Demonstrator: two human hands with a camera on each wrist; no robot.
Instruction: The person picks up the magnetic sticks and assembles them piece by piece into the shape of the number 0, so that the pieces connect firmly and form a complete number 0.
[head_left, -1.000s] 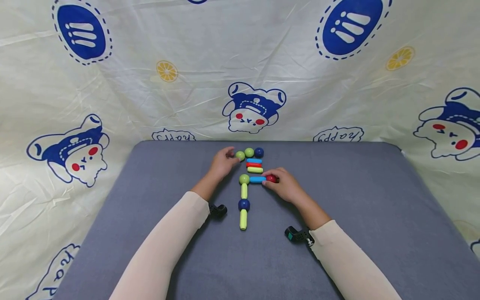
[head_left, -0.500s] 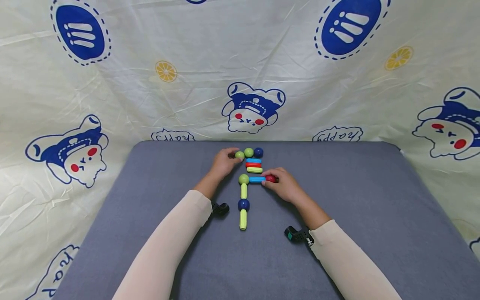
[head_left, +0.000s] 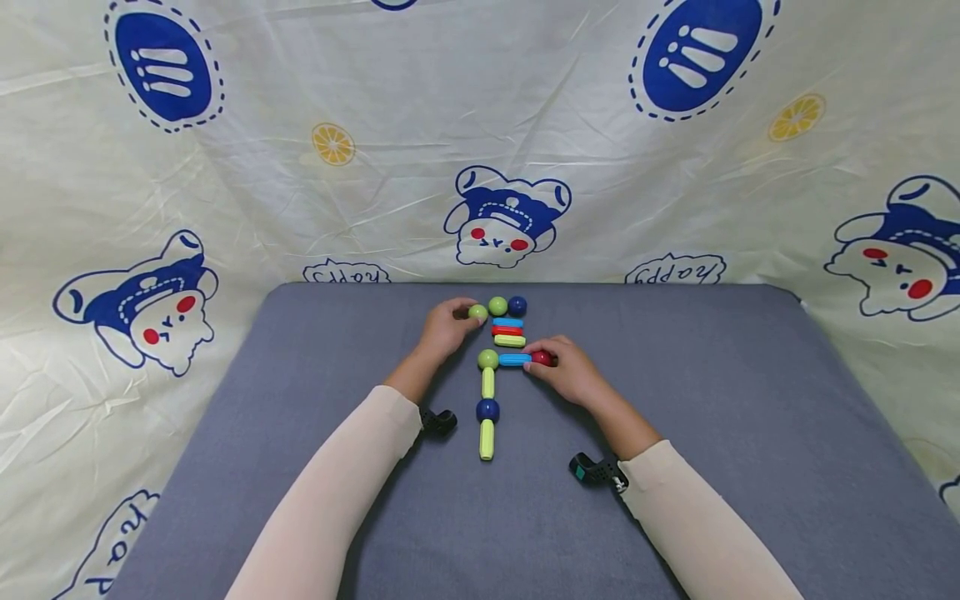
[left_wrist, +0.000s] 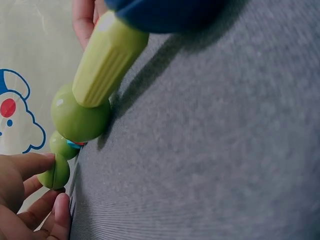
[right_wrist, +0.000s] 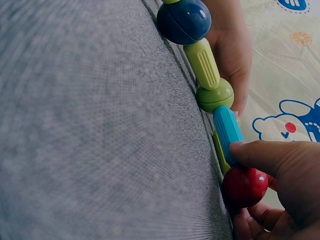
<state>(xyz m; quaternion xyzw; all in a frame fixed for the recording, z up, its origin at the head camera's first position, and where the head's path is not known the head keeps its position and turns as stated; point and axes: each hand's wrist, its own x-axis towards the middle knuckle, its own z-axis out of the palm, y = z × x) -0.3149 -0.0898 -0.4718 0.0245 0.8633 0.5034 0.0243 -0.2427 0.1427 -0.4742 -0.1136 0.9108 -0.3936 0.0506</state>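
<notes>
A chain of toy pieces lies on the grey mat (head_left: 300, 467): green stick (head_left: 487, 439), navy ball (head_left: 487, 409), green stick (head_left: 488, 382), green ball (head_left: 488, 359), then a blue stick (head_left: 514, 359) running right to a red ball (head_left: 542, 358). My right hand (head_left: 566, 371) pinches the red ball (right_wrist: 245, 186) at the blue stick's (right_wrist: 227, 131) end. My left hand (head_left: 444, 327) pinches a loose green ball (head_left: 477, 312) (left_wrist: 55, 172) at the mat's far edge.
Beside the held green ball sit another green ball (head_left: 498, 306) and a navy ball (head_left: 517, 306). Below them lie blue (head_left: 507, 322), red (head_left: 507, 331) and green (head_left: 510, 340) sticks, stacked. A printed cloth (head_left: 480, 142) hangs behind the mat.
My left fingers have closed round the loose green ball and shifted it slightly left. The right hand and the chain have stayed put.
</notes>
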